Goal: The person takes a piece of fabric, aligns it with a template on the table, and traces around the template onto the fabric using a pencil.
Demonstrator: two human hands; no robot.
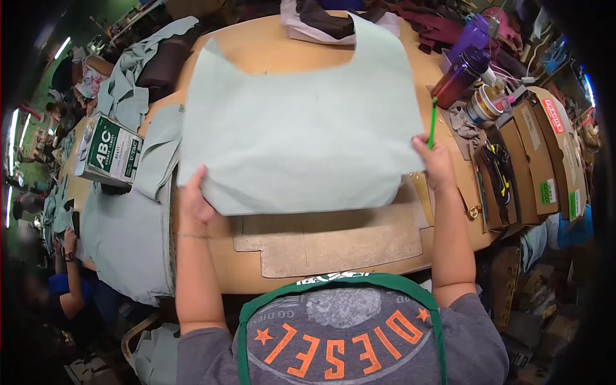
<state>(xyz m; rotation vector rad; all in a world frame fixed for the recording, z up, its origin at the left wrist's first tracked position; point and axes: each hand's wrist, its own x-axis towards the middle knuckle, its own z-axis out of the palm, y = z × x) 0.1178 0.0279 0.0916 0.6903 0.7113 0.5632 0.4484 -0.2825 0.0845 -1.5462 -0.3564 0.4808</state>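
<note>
Pale green cut sheet [301, 135] raised between my two grips, above the surface [253, 48].
My left grip [196, 200] pinches its near-left edge; my right grip [436, 163] pinches the right edge and also holds a green pen [432, 125]. The sheet partly covers a brown cardboard template [340, 247]. If I pull unevenly, it could skew or crease; with the pen so close to that edge, a careless turn of my wrist might leave a stray mark.

Reads ABC on the left can [102, 151], FRAGILE on a box [559, 149] at right, DIESEL across the near grey shirt [385, 326].
</note>
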